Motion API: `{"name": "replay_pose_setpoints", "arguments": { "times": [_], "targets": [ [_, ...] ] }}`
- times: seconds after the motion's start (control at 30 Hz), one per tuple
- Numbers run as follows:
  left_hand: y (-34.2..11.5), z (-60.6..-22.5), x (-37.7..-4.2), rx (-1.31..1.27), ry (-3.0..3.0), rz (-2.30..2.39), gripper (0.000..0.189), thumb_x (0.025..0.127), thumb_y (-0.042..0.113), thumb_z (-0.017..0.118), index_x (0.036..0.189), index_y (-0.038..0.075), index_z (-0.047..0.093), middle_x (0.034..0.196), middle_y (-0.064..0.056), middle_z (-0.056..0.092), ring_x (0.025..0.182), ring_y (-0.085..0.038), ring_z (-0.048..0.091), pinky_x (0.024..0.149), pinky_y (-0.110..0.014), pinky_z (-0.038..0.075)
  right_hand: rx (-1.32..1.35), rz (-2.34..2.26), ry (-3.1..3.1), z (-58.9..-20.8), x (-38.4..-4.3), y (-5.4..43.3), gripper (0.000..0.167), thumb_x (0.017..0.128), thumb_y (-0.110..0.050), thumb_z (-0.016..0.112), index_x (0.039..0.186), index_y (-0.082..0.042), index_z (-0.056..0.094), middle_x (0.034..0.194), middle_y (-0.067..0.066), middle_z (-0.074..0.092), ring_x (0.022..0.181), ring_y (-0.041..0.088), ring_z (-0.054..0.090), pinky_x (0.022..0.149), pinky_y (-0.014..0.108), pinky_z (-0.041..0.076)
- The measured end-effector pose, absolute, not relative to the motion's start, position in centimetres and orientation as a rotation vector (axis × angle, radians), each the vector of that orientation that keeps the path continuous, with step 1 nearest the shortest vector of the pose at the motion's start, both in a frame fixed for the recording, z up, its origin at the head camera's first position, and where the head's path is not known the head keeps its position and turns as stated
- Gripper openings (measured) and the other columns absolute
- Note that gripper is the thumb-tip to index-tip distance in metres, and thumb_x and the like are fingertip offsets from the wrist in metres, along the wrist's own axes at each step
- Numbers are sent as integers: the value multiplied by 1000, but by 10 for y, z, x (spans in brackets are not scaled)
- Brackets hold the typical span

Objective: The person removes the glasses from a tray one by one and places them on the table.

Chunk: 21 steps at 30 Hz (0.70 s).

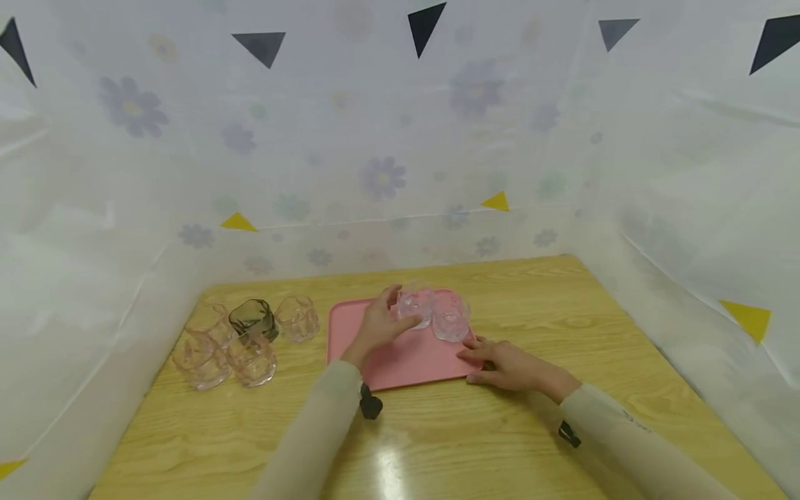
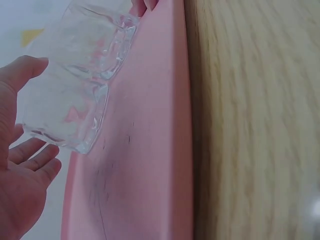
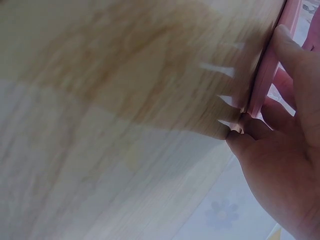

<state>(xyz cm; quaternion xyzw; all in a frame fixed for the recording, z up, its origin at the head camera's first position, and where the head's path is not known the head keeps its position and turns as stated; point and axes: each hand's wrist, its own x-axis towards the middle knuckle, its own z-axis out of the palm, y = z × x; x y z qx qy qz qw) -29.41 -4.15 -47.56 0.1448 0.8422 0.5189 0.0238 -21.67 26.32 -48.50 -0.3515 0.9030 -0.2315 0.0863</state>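
Two clear drinking glasses stand side by side on a pink tray [image 1: 400, 361], toward its back right. My left hand [image 1: 377, 326] is around the left glass [image 1: 415, 309], thumb and fingers spread. In the left wrist view the thumb [image 2: 31, 67] stands apart from that glass, while the fingertips lie close beside its lower edge; contact is unclear. The other glass [image 1: 451, 319] sits to its right, nearer the tray's right edge. With thumb and fingers about the tray's front right corner, my right hand [image 1: 509, 364] holds its rim [image 3: 265, 75].
Left of the tray, several pinkish glasses [image 1: 252, 361] and one dark grey glass [image 1: 253, 319] stand grouped on the wooden table [image 1: 450, 444]. White flower-printed sheeting [image 1: 325, 139] encloses the back and both sides.
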Motion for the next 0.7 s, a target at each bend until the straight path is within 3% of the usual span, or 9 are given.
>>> {"name": "replay_pose_setpoints", "arguments": {
  "times": [0.43,0.7],
  "targets": [
    [-28,-483,-306,421,2608,1637,95,87,36,88,162,7,38,159,-22,50,147,-41,48,116,-57,47,-1031,-699,2678,-483,-216,264,56,105,-38,66,149,-4,59,162,27,42,150,53,38,117,70,36],
    [-24,-485,-309,415,2649,1674,82,87,29,87,154,2,48,151,-24,56,141,-39,55,112,-56,51,-1037,-687,2683,-486,-217,264,56,105,-39,65,149,-5,59,163,25,41,151,52,36,119,69,35]
  ]
}}
